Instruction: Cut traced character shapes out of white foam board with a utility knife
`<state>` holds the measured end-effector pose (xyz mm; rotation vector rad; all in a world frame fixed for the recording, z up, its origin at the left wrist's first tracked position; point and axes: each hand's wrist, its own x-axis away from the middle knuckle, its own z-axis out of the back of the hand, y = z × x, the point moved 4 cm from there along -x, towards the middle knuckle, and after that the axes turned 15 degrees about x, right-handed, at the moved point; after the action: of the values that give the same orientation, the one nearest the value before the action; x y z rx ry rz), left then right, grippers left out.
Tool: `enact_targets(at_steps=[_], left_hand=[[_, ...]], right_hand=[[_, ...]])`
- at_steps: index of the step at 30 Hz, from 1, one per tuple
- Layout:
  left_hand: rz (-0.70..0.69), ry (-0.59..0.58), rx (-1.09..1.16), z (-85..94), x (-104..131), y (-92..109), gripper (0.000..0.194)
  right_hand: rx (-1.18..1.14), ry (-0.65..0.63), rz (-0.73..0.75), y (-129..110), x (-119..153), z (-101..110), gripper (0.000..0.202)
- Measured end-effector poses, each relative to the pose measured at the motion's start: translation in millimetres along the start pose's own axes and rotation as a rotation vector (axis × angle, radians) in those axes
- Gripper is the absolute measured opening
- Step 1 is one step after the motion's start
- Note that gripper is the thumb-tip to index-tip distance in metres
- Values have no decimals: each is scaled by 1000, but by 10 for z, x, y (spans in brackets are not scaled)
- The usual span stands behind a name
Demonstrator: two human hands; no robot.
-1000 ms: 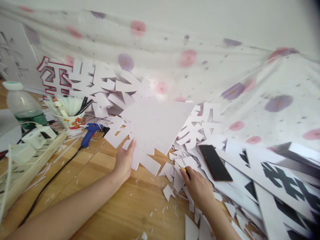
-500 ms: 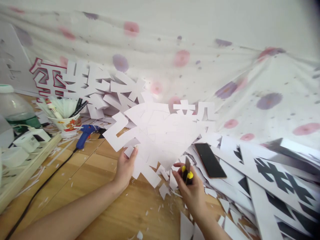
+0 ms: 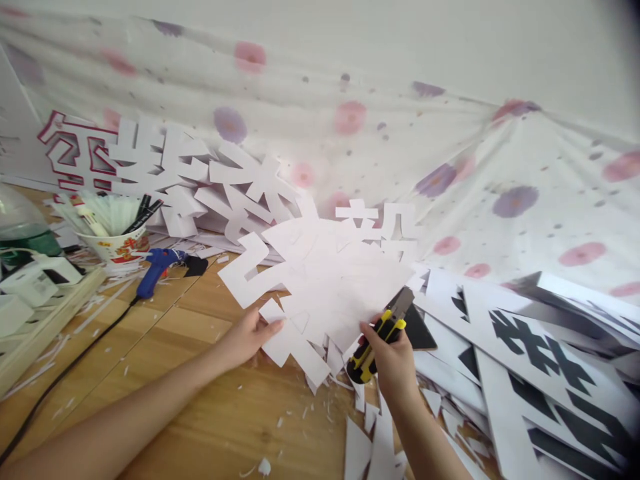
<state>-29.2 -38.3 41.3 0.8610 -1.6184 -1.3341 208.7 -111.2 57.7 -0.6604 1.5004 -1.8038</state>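
A large white cut-out character [image 3: 330, 273], made of board or card, is tilted up above the table, its middle washed out by glare. My left hand [image 3: 250, 341] pinches a lower-left piece of it between thumb and fingers. In my right hand [image 3: 397, 373] is a yellow and black utility knife [image 3: 371, 350], its wide blade pointing up and right. The right fingertips are close to the cut-out's lower-right edge; whether they touch it I cannot tell. A black phone [image 3: 421, 328] lies partly hidden behind the knife.
A blue glue gun [image 3: 155, 270] with a black cord lies at left, near a paper cup [image 3: 120, 245] of pens and glue sticks. A power strip [image 3: 50, 320] and bottle [image 3: 20, 223] are beyond. White cut-outs [image 3: 165, 167] lean at the back. Stacked sheets [image 3: 505, 393] and scraps lie right.
The knife has swung from pointing toward me to lying across my right hand, blade up and right. My left hand holds the cut-out's lower left with a flatter pinch. The view has shifted slightly right.
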Motion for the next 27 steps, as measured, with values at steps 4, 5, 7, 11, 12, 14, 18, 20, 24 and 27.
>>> enact_targets(at_steps=[4, 5, 7, 11, 12, 14, 18, 20, 24, 27], left_hand=[[317, -388, -338, 107, 197, 200, 41], [399, -474, -388, 127, 279, 261, 43], [513, -621, -414, 135, 439, 384, 43], [376, -654, -346, 65, 532, 566, 32], [300, -626, -332, 37, 513, 580, 30], [123, -545, -315, -22, 450, 577, 27], [-257, -411, -568, -183, 368, 459, 22], [-428, -476, -699, -303, 390, 361, 27], [-557, -551, -852, -423, 433, 169, 44], [-622, -605, -943, -453, 463, 112, 46]], right_hand=[[-46, -53, -46, 38, -80, 16, 38], [-34, -64, -48, 54, -88, 10, 38], [8, -92, -43, 81, -85, -13, 37], [111, -202, -54, 91, -28, -102, 34], [136, -230, -50, 80, -14, -134, 32], [200, -292, -23, 47, 4, -221, 29], [337, -467, 30, -16, 3, -483, 21], [363, -533, 34, -42, -7, -611, 19], [413, -656, 47, -78, -3, -834, 15], [465, -738, 86, -80, 7, -992, 12]])
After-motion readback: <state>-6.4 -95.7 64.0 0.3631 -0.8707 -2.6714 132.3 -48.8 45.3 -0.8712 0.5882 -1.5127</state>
